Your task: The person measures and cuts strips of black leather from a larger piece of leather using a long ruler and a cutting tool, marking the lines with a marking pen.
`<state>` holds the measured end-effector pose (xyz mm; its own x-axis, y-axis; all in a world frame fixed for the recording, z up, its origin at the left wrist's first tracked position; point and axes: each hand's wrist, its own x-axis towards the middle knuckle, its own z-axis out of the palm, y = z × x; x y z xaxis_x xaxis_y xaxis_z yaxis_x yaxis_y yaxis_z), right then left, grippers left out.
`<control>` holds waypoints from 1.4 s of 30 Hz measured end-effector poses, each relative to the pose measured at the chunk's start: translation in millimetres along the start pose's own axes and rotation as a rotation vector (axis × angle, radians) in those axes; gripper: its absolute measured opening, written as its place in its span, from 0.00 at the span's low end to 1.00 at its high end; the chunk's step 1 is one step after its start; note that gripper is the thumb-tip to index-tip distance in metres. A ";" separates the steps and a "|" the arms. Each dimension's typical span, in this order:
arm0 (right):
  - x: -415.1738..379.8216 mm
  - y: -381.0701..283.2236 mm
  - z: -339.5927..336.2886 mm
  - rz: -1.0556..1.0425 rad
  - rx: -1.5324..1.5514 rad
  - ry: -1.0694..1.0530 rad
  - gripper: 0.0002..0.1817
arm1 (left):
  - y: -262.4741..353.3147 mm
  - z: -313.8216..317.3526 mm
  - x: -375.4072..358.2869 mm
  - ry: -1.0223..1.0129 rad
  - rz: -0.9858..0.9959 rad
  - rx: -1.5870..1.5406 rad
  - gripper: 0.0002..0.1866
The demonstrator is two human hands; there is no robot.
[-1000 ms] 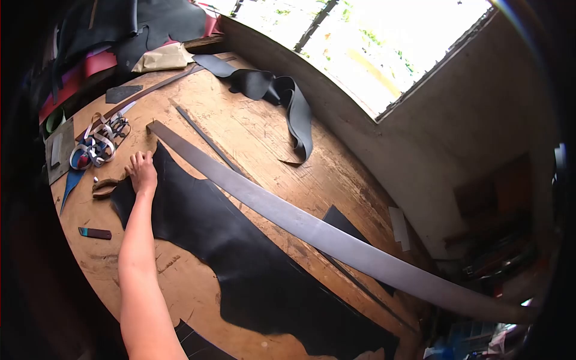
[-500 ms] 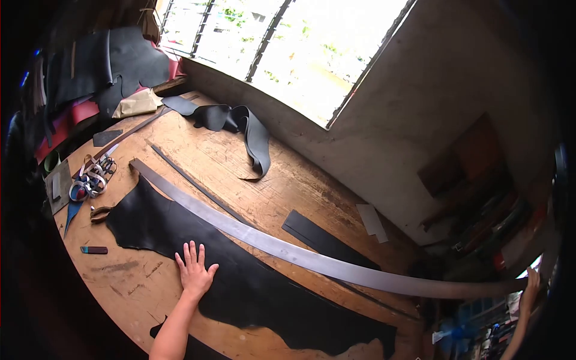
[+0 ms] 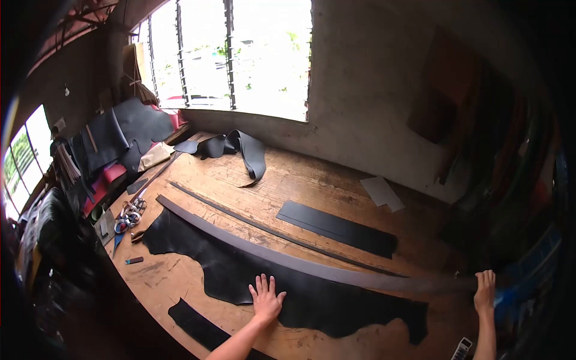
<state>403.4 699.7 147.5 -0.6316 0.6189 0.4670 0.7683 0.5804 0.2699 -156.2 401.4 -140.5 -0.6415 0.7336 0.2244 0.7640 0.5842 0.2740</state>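
Note:
My left hand [image 3: 267, 299] lies flat with spread fingers on a large black leather piece [image 3: 354, 309], near the middle of its lower edge. At the right, my right hand [image 3: 485, 289] is closed round the end of a long flat metal ruler [image 3: 270, 255]. The ruler runs along the upper edge of the leather, and its far end lies at the left of the table. Beyond it is a narrow dark strip [image 3: 240, 214], roughly parallel to the ruler.
On the wooden table [image 3: 180, 270] lie a black rectangular piece [image 3: 336, 228], a curled black strip [image 3: 249, 153], pale sheets [image 3: 382, 193], tangled scissors and tape [image 3: 129, 216], a small knife [image 3: 134, 260] and another black piece [image 3: 198, 327]. Leather is stacked at the left [image 3: 144, 123].
The view has turned and shifted. My left hand rests further right along the leather. My right hand, with the ruler's end, has come closer in, and the ruler lies nearer the leather's upper edge.

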 end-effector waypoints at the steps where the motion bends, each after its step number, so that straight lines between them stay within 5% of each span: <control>1: -15.4 -4.0 23.3 0.025 0.056 -0.030 0.12 | 11.3 7.5 -6.8 0.043 -0.017 0.030 0.38; 11: -104.6 -15.0 196.8 0.213 0.350 -0.350 0.25 | 28.0 -11.5 -2.6 -0.027 -0.071 0.072 0.34; 14: -105.1 -21.7 195.6 0.402 0.609 -0.437 0.35 | 26.9 -14.6 1.4 -0.043 -0.064 0.092 0.35; 24: -94.0 -35.7 168.1 0.486 0.759 -0.554 0.32 | 27.7 -13.6 -0.6 -0.075 -0.065 0.138 0.35; 31: -119.2 -43.7 187.2 0.513 0.793 -0.345 0.24 | 28.2 -15.3 -0.2 -0.083 -0.080 0.143 0.33; 37: -142.6 -71.4 201.9 0.526 0.593 -0.204 0.37 | 19.7 -17.5 2.4 -0.126 0.013 0.263 0.35; 39: -145.1 -80.6 200.8 0.556 0.567 -0.189 0.38 | 29.7 -20.2 2.9 0.016 0.095 0.295 0.31; 40: -144.8 -86.8 201.5 0.587 0.494 -0.178 0.37 | 21.1 -7.4 0.5 -0.135 -0.131 0.218 0.32; 42: -122.7 -96.9 187.0 0.602 0.442 -0.150 0.36 | 49.6 -28.1 0.6 -0.158 -0.152 0.152 0.33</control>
<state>387.0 666.5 -93.4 -0.1479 0.9428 0.2987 0.8914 0.2579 -0.3726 -120.7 421.1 -100.5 -0.7400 0.6714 0.0395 0.6689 0.7286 0.1470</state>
